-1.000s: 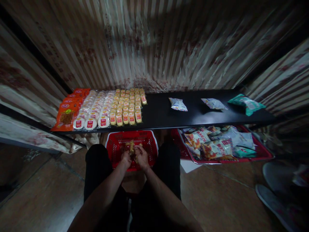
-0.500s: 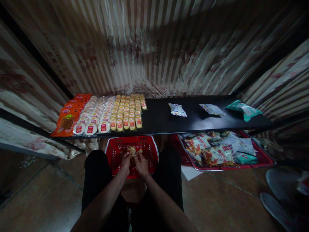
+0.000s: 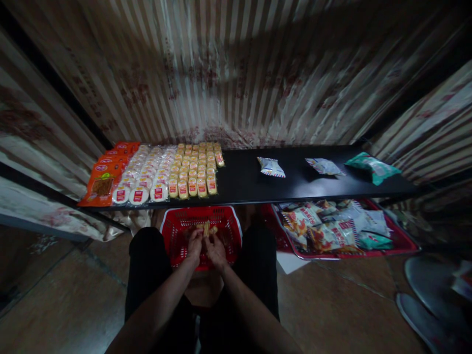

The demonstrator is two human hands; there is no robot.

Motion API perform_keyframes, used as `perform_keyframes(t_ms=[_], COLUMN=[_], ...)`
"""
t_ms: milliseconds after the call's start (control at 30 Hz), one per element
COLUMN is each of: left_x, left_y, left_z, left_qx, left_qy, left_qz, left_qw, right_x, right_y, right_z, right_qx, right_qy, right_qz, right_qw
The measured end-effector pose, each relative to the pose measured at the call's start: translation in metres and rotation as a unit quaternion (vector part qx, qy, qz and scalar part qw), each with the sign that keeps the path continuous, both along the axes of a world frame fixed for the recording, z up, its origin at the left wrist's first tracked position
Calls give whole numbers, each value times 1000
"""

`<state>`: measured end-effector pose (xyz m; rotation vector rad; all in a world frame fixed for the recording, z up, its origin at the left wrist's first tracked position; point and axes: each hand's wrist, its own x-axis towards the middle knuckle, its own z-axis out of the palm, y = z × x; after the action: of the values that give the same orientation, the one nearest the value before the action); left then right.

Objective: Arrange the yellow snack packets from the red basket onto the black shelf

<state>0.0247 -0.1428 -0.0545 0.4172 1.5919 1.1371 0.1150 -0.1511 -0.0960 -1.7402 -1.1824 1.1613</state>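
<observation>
Both hands are low inside a red plastic basket (image 3: pixel 236 231) with a white rim, between my knees. My right hand (image 3: pixel 217 251) is closed on a small yellow wrapped cake (image 3: pixel 207 229), which stands nearly upright from the fingers. Just left of it, my left hand (image 3: pixel 194 246) has its fingers curled; what they hold is too dark to make out. More yellowish packs lie in the basket, partly hidden by the hands. On the black shelf (image 3: pixel 239 183) above, similar yellow wrapped cakes (image 3: pixel 192 188) stand in rows, beside rows of round white wrapped cakes (image 3: pixel 138 195).
Orange snack bags (image 3: pixel 101 184) lie at the shelf's left end. Two white packets (image 3: pixel 272 167) and a teal packet (image 3: pixel 374 167) are spread along its right. A second red basket (image 3: pixel 403 241) below holds several snack bags. Grey shoes (image 3: pixel 424 314) are at the lower right.
My hands have come slightly apart, the left shifting a little left. The yellow wrapped cake between them has turned more upright and moved slightly right. Shelf goods have not moved.
</observation>
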Motion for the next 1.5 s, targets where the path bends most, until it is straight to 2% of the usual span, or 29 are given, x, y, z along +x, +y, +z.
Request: perform_keyframes(t_ms=[100, 233, 400, 700, 967, 1067, 1333, 1500], left_x=[5, 11, 13, 18, 23, 25, 32, 40], left_y=[2, 5, 6, 7, 6, 5, 8, 12], left_z=[8, 12, 11, 3, 2, 8, 35, 44], left_qx=[3, 35, 43, 74, 100, 115, 172, 207], left_qy=[19, 39, 72, 128, 236, 257, 293, 285], left_qz=[-14, -27, -19, -59, -154, -180, -202, -202], left_qw=[1000, 998, 996, 987, 954, 943, 919, 914], right_x=[2, 4, 5, 10, 19, 21, 28, 36], right_y=[2, 5, 5, 7, 8, 7, 9, 14], right_z=[2, 0, -2, 6, 11, 18, 39, 45], right_qx=[-4, 34, 50, 83, 80, 94, 133, 163], right_qy=[19, 62, 59, 33, 8, 8, 18, 12], right_qz=[-10, -48, -72, -76, -72, -83, -111, -109], right_qw=[1000, 996, 994, 993, 994, 992, 985, 981])
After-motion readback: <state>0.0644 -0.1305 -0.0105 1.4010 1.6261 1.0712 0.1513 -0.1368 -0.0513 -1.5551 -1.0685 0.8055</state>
